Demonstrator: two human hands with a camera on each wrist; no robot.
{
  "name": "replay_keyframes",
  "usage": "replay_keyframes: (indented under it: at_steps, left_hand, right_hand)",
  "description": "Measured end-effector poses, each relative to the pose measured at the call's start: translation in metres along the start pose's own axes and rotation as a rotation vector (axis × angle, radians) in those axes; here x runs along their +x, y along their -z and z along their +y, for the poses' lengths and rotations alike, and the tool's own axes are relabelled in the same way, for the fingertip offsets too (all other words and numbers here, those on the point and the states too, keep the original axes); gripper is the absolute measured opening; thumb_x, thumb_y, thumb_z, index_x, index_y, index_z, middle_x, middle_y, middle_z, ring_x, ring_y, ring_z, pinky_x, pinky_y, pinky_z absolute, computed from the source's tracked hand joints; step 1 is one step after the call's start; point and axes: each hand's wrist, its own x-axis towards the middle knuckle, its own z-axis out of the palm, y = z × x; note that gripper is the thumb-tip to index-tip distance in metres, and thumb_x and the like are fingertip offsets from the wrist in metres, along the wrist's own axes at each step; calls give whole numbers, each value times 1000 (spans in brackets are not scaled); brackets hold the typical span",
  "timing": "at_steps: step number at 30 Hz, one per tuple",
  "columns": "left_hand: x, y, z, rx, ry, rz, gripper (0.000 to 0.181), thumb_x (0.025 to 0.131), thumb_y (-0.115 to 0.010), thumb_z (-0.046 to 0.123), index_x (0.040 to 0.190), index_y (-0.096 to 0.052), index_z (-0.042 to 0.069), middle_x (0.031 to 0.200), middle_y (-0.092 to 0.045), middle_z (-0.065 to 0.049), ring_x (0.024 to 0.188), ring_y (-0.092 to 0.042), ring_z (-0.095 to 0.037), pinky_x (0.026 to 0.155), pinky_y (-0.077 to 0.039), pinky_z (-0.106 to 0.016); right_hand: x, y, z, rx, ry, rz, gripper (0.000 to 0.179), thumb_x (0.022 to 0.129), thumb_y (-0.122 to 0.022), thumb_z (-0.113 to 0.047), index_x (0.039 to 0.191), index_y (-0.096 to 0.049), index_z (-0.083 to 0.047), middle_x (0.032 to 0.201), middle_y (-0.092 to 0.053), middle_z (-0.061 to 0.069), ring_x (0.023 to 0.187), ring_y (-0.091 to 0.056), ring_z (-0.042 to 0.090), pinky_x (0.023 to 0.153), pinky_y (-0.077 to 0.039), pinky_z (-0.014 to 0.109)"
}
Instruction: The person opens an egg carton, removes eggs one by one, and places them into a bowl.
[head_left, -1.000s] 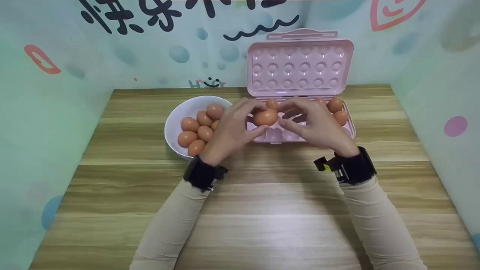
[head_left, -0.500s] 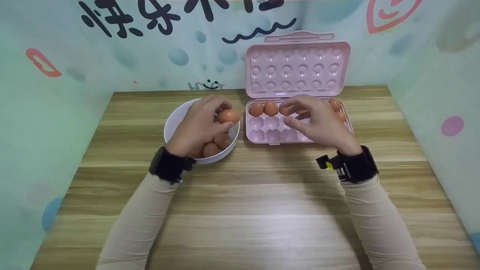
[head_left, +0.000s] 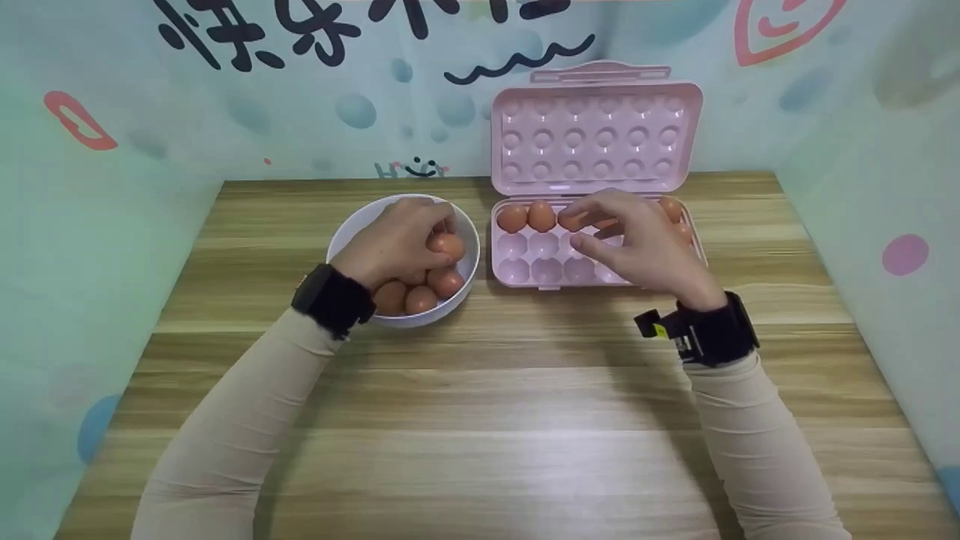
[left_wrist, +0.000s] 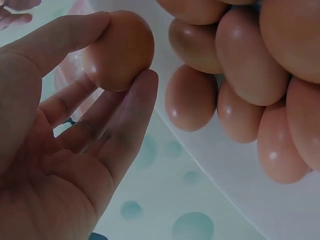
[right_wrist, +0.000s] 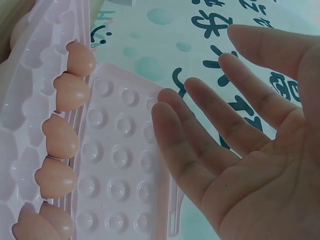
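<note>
In the head view my left hand (head_left: 397, 244) reaches over the white bowl (head_left: 465, 289), its thumb and fingertips holding a brown egg (head_left: 446, 246). The left wrist view shows that egg (left_wrist: 120, 50) pinched between the thumb and fingertips, apart from the brown eggs (left_wrist: 250, 60) piled in the bowl. Above the pink egg carton (head_left: 545, 279), my right hand (head_left: 637, 236) hovers with parted, relaxed fingers and nothing in its grasp. Eggs (head_left: 527, 217) stand along the carton's back row; the right hand covers part of that row. In the right wrist view the palm (right_wrist: 260, 170) faces the upright lid (right_wrist: 120, 155).
The carton's dimpled lid (head_left: 592, 135) stands raised against the patterned backdrop (head_left: 300, 135). Front cups (head_left: 529, 259) at the carton's left hold no eggs. Wood-grain table (head_left: 480, 420) extends toward the person, between printed side walls (head_left: 862, 247).
My left hand has moved left from over the carton to the bowl, then slightly lower, with an egg in its fingers throughout. My right hand stays almost still above the carton.
</note>
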Motion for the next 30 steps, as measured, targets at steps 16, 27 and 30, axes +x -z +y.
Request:
replay_keyframes:
  at_steps: [16,27,30]
  left_hand:
    - [-4,-4,19,-180,242,-80,20,107,-53,6,122,-49,-7,79,-63,-21,43,-51,-26,38,-46,-40]
    - [-1,-10,17,-235,280,-67,23,107,-48,10,124,-52,-4,68,-57,-12,45,-49,-20,38,-44,-36]
    - [0,-10,16,-264,307,-60,27,104,-45,16,120,-51,-4,64,-56,-9,45,-49,-19,38,-45,-36]
  right_hand:
    - [0,-1,3,0,15,7,25,99,-75,-11,124,-74,-10,120,-74,3,112,-72,25,94,-58,43]
    - [-1,-2,4,-33,21,5,27,98,-76,-11,125,-74,-11,120,-74,0,113,-71,19,92,-59,39]
    - [-2,-2,5,-45,27,5,28,98,-75,-11,126,-73,-10,121,-74,0,113,-71,19,92,-59,39]
